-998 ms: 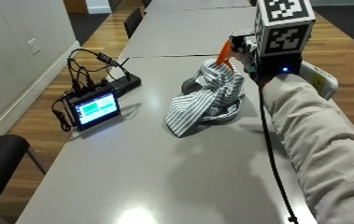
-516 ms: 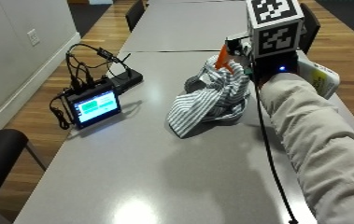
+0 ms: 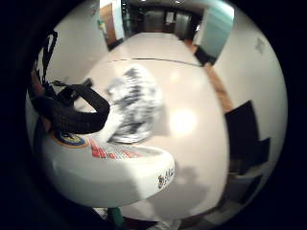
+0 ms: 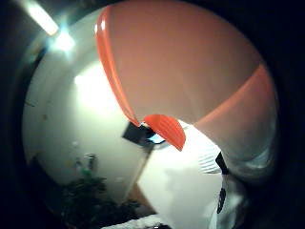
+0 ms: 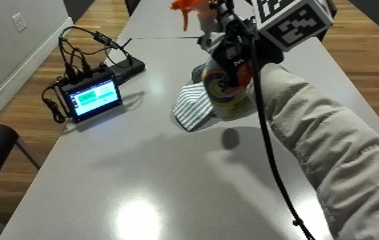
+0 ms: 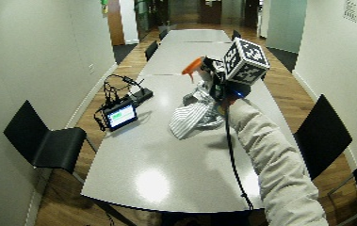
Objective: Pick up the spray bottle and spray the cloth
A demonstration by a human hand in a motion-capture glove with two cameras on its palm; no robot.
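Change: spray bottle (image 5: 227, 85) now lifted off the worktop (image 5: 142, 170), higher than before.
Right hand (image 5: 232, 37): fingers curled round the bottle's neck.
Cloth (image 5: 192, 104): striped, heaped on the worktop under the bottle.
Screen (image 5: 92, 97): at 9 o'clock of the cloth.

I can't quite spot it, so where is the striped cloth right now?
In the outside view the striped cloth lies crumpled on the grey table, right of the small screen, partly hidden behind the spray bottle that the gloved right hand holds.
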